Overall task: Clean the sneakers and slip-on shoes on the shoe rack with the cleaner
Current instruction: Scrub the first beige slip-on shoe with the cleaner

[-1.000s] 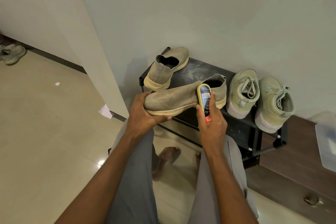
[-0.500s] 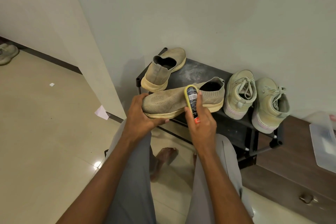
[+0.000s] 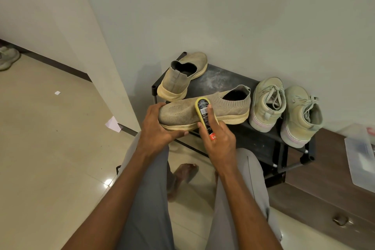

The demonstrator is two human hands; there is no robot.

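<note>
Two hands work one slip-on shoe held sideways above the shoe rack; the left hand grips its toe; the right hand curls round the cleaner, pressed to the shoe's side; one other slip-on and two sneakers sit on the rack.

I count two tan slip-on shoes: one in my left hand, one on the rack. Two pale green laced sneakers stand at centre right. One cleaner sits in my right hand. At the left edge, one more shoe, possibly a sneaker. Two paper scraps lie at left.
</note>
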